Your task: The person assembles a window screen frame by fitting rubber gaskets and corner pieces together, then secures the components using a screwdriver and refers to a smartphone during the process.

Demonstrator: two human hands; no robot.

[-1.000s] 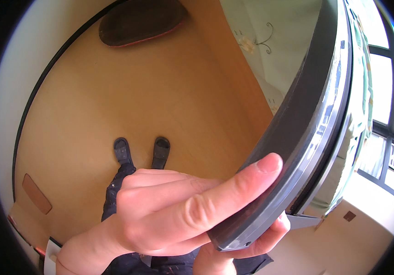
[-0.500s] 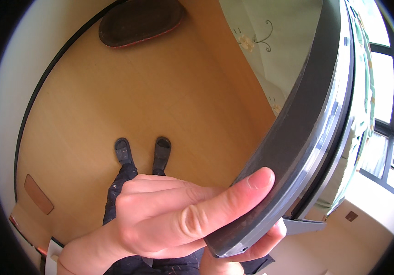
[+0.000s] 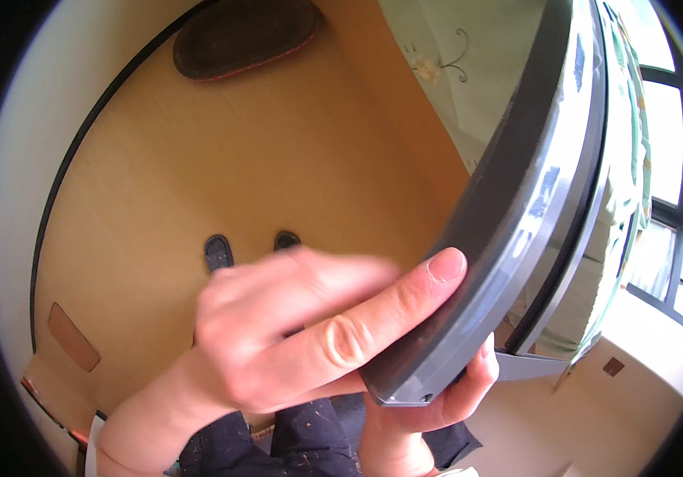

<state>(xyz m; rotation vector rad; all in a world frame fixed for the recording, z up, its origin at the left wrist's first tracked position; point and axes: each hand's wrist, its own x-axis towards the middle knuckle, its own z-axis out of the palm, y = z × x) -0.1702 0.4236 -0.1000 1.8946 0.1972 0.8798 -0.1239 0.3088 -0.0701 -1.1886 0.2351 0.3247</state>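
Two hands of mine were at the near end of the dark grey bar (image 3: 491, 191), which slanted above the near part of the floor (image 3: 166, 183) and ran up past the floor's right edge, in front of a pale green sheet (image 3: 484, 87). My right hand (image 3: 437, 417) was curled round the end from below, holding it, though the bar hid much of that grip. My left hand (image 3: 262, 326) had one digit straight out, its tip on the dark face; its other fingers were blurred near the left edge (I could not tell whether they gripped anything).

With so long a piece, I judged that the right hand needed to bear the weight and resist any twist, leaving the left light and free. A flat, even touch seemed best, well short of the hard corner beside the glossy strip (image 3: 544, 187). A slack hold could have let the end dip toward my slippers (image 3: 217, 253).
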